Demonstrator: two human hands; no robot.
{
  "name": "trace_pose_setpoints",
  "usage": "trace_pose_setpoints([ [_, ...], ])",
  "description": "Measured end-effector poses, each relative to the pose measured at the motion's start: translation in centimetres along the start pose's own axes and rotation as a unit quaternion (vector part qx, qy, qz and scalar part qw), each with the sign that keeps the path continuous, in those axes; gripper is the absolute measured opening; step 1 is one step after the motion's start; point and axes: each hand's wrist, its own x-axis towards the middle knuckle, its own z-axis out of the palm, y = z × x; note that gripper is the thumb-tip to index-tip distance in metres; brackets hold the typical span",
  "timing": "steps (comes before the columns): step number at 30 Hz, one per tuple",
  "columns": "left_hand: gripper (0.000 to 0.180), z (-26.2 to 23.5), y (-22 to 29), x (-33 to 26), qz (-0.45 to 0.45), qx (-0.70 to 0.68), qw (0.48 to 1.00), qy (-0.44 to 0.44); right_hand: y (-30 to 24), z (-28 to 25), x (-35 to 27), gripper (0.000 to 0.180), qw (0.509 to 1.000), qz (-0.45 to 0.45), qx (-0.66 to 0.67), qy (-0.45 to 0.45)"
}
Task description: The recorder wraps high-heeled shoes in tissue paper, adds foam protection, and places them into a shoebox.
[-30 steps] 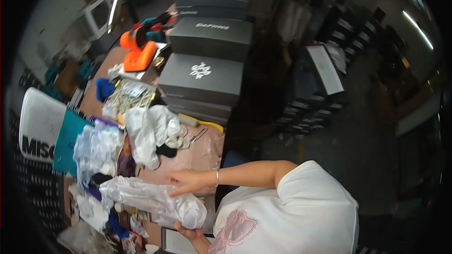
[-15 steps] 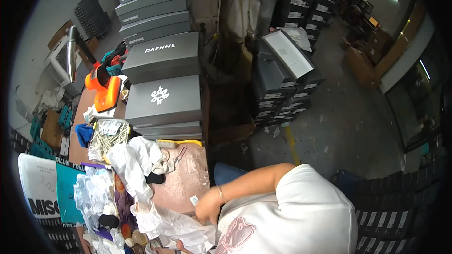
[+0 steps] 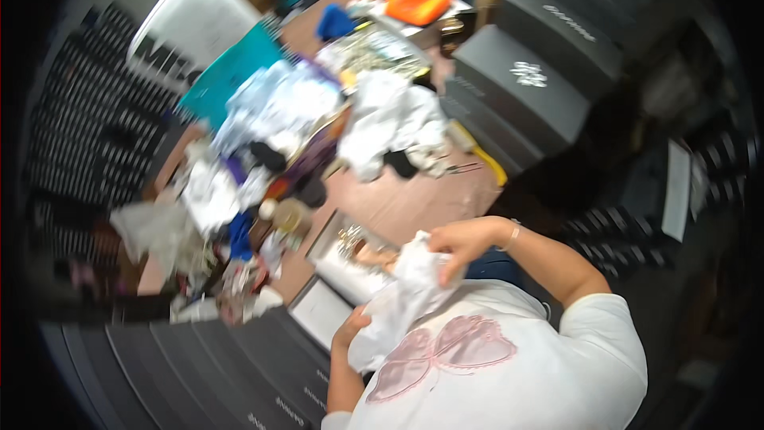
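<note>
A crumpled sheet of white tissue paper (image 3: 406, 291) is stretched between my hands, close in front of my shirt. My right hand (image 3: 465, 243) grips its upper right end, fingers bent round it. At the lower left edge of the sheet, my left hand (image 3: 350, 326) holds on, its fingers partly hidden by the paper. Just beyond the sheet stands an open grey shoebox (image 3: 322, 243), white inside. A pale shoe (image 3: 370, 255) with shiny trim lies in it, partly covered by the tissue. The white-lined box lid (image 3: 318, 306) is beside the box.
Grey shoeboxes (image 3: 199, 374) line the near left, and more boxes (image 3: 525, 72) are stacked at the far right. White cloths (image 3: 394, 123), a yellow-handled brush (image 3: 485, 159), an orange tool (image 3: 418, 4) and a teal box flap (image 3: 231, 76) crowd the pinkish table (image 3: 382, 207).
The view has swung left and is blurred. Now both hands hold the tissue up, where before it draped low near my right hand. The open shoebox and shoe have come into sight.
</note>
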Motion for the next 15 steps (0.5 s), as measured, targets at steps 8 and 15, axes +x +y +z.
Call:
trace_pose_setpoints([
  [8, 0.028, 2.7, -1.4, 0.4, 0.272, -0.101, 0.940, 0.181, -0.2, 5.7, 1.3, 0.045, 0.949, 0.069, 0.304, -0.048],
  [15, 0.029, 1.0, -4.5, 4.0, 0.332, -0.102, 0.859, 0.377, -2.5, 9.9, 1.8, 0.061, 0.935, 0.089, 0.343, -0.010],
])
